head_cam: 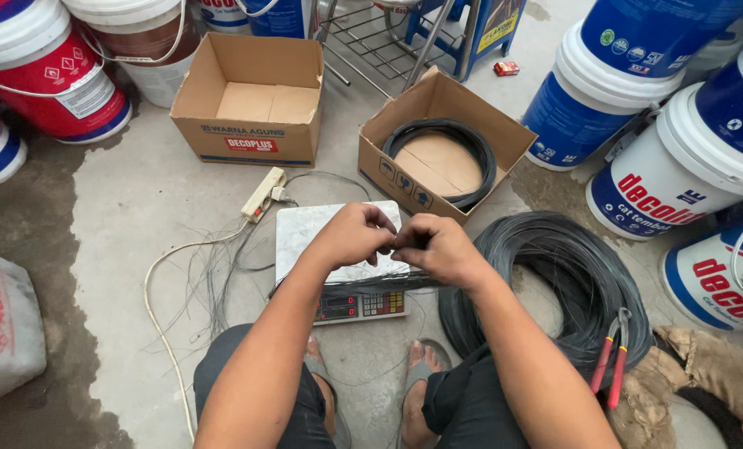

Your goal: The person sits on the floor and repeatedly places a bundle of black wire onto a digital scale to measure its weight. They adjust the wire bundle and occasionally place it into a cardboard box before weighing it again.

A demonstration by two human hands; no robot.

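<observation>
Squatting on the floor, the person's left hand (353,235) and right hand (438,247) met with fingers pinched shut on a bundle of cut black wire (363,283) lying across the digital scale (338,249), apparently to twist it.

two cardboard boxes (251,96) (442,141), one scale (338,249), one pair of pliers (611,353).

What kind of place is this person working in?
Probably a hardware or paint shop's storeroom floor: large paint buckets crowd a bare concrete floor, a big coil of black wire lies beside a digital scale, and both hands work wire above it.
</observation>
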